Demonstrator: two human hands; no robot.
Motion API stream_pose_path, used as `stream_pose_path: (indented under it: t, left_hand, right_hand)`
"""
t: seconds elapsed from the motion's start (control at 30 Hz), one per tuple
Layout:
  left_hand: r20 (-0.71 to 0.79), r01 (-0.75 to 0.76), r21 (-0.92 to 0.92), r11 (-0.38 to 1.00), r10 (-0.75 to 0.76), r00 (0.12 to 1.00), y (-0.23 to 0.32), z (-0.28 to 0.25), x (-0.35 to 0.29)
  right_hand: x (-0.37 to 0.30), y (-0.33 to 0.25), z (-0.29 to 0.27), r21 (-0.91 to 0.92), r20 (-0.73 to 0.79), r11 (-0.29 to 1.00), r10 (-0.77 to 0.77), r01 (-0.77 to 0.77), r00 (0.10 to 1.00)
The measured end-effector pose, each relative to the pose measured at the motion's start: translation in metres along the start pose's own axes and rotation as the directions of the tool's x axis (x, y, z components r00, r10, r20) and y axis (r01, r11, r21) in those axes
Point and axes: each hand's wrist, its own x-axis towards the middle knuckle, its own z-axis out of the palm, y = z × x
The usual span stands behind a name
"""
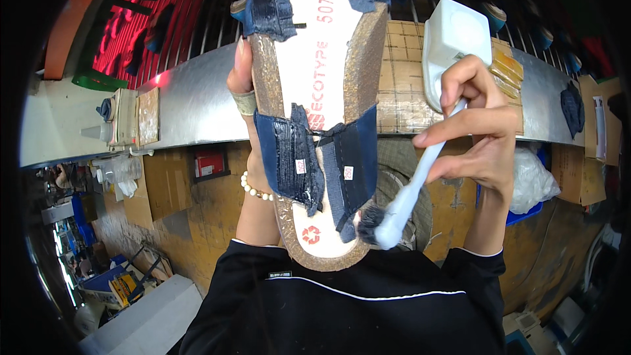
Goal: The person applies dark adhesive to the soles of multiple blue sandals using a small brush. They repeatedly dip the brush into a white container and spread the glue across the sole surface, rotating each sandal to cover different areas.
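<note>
A sandal (299, 79), its pale underside facing up, fills the middle of the view. It has cork-like brown sides and navy straps (358, 164) folded over onto the underside, with dark, rough strap ends. My left hand (254, 151) grips it along the left side; some of its fingers are hidden behind the sandal. A wrap of tape circles one finger, and a beaded bracelet is on that wrist. Between the bent fingers of my right hand (483, 121) is a brush (420, 181) with a pale handle. Its dark bristles touch or nearly touch the sandal's lower right edge.
Beyond the sandal runs a metal bench edge (197, 102) with taped cardboard (401, 66) and a white plastic container (460, 29). Farther back is a barred rack (197, 20), lit red at left. Cardboard boxes (164, 181) lie lower left; a clear plastic bag (529, 181) is at right.
</note>
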Motion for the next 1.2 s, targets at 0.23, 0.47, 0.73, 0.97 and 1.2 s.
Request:
stream_pose_path:
  t: [0.23, 0.47, 0.73, 0.97, 1.2]
  left_hand:
    - [-0.039, -0.254, 0.099, 0.962, 0.258, 0.965, 0.035, -0.002, -0.005]
    - [0.241, -0.316, -0.135, 0.939, 0.340, 0.909, 0.079, 0.005, 0.019]
    - [0.051, -0.492, 0.671, 0.554, 0.627, 0.777, 0.051, 0.014, 0.014]
    - [-0.159, -0.372, 0.594, 0.713, 0.557, 0.815, 0.010, 0.059, 0.012]
    - [0.166, -0.509, 0.599, 0.618, 0.526, 0.834, -0.006, 0.050, 0.017]
  right_hand:
    - [-0.053, -0.003, -0.053, -0.423, -0.370, 0.812, 0.250, -0.402, 0.895]
    - [-0.078, 0.030, -0.055, -0.854, -0.444, 0.172, 0.249, -0.491, 0.861]
    - [-0.102, 0.025, -0.046, -0.616, -0.623, 0.391, 0.289, -0.683, 0.727]
    - [-0.025, -0.039, -0.023, -0.332, -0.537, 0.875, 0.132, -0.353, 0.833]
    - [0.034, -0.069, 0.004, -0.581, -0.395, 0.812, -0.222, -0.055, 0.891]
